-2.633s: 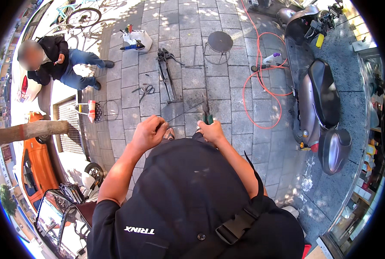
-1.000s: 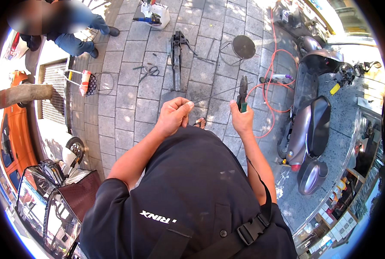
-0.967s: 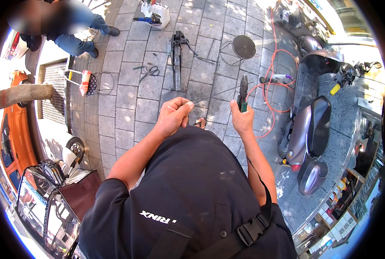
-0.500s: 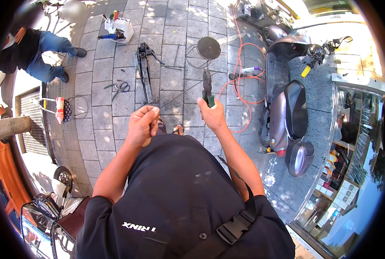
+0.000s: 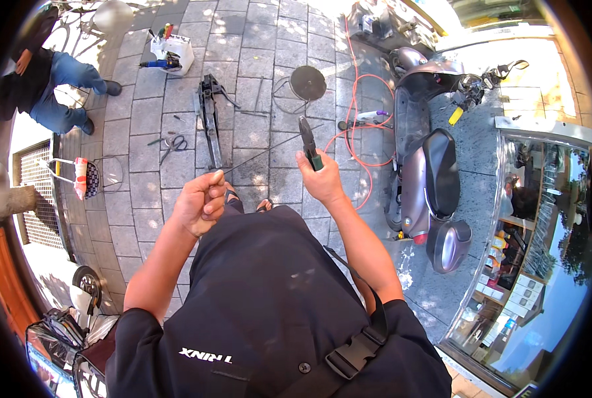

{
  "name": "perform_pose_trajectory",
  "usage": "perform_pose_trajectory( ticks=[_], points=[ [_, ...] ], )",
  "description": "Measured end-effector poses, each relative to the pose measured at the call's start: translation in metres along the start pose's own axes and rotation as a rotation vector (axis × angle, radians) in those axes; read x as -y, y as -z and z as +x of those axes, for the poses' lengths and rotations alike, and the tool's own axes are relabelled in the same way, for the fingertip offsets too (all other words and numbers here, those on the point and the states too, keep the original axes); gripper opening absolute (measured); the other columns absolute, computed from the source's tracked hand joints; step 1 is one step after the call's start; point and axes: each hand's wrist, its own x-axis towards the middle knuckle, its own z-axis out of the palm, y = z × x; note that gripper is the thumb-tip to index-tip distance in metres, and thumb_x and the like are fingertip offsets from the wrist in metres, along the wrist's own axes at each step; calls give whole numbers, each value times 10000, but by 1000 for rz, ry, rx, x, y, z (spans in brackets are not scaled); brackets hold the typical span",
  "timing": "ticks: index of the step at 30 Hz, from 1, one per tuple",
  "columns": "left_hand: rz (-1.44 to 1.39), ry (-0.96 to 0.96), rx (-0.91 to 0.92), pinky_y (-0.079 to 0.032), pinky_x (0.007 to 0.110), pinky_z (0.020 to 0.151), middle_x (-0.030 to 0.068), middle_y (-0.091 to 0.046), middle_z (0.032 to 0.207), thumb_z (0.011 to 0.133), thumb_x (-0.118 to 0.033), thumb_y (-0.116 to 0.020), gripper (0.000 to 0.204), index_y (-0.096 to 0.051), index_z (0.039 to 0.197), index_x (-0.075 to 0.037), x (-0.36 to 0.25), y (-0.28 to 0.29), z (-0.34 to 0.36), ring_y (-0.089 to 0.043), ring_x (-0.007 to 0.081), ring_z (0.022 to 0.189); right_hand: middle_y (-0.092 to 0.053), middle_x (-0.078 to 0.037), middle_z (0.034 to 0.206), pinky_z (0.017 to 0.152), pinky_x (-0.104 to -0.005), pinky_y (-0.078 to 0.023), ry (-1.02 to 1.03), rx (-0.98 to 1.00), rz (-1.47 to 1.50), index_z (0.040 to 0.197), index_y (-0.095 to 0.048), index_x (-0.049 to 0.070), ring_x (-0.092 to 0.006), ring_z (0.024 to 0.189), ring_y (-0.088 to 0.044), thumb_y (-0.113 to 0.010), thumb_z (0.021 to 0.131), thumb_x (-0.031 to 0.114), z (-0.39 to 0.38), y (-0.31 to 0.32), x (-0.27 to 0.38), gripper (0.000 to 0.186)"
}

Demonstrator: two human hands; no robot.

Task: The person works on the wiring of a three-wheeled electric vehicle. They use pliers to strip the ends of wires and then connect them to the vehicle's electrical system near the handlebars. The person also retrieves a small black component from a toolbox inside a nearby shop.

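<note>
My left hand, low left of centre, pinches the near end of a long, thin dark wire, which runs up to the right behind the pliers. In my right hand are pliers with green handles and dark jaws, pointing upward. Beyond my hands a black metal floor jack lies lengthwise on the grey pavers. A small pair of black-handled scissors and other small tools are to its left. Thin metal bars lie to its right, near a round black stool.
A silver-purple scooter stands at right, beside a glass shopfront. An orange hose loops beside it. A white bucket of tools sits back left. A seated person is at upper left, above a tree trunk.
My view has swung, and my hands sit lower and further apart than earlier. The left hand has turned to show more of its curled fingers; the pliers have tilted slightly leftward.
</note>
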Motion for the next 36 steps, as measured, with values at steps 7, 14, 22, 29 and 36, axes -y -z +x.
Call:
perform_pose_trajectory(
  ticks=[7, 14, 22, 29, 36],
  points=[
    [1407, -634, -255, -535, 324, 656, 67, -706, 886, 1019, -211, -660, 231, -687, 1169, -36, -11, 20, 47, -687, 202, 753, -669, -212, 717, 670, -464, -514, -130, 91, 0, 817, -637, -4, -373, 694, -674, -705, 981, 378, 4, -10, -19, 421],
    [1739, -883, -224, -518, 362, 689, 98, -712, 857, 1021, -179, -665, 214, -710, 1131, -1, 14, -80, 107, -664, 191, 746, -722, -311, 925, 862, -575, -542, -110, 209, -126, 946, -685, 3, -519, 957, -693, -615, 979, 390, 17, -20, -47, 395],
    [1384, -598, -389, -424, 300, 580, 4, -582, 698, 1032, -186, -664, 221, -701, 985, 27, 44, -134, 207, -483, 74, 646, -730, -312, 982, 901, -566, -557, -68, 352, -170, 1021, -684, 16, -499, 982, -707, -621, 953, 341, 94, 38, -94, 338],
    [1310, -616, -496, -421, 290, 581, -22, -593, 719, 1027, -193, -676, 222, -700, 986, 24, 57, -203, 257, -482, 57, 658, -738, -288, 1035, 912, -538, -554, -59, 457, -124, 1048, -692, 30, -486, 1006, -706, -609, 964, 354, 158, 95, -119, 344],
    [1325, -627, -567, -356, 284, 538, -42, -501, 670, 973, -350, -800, 410, -602, 798, -37, 53, -259, 279, -411, 55, 634, -750, -256, 948, 912, -475, -543, -143, 645, -15, 1020, -707, -4, -404, 1000, -737, -629, 931, 447, 194, 155, -102, 466]
  ],
)
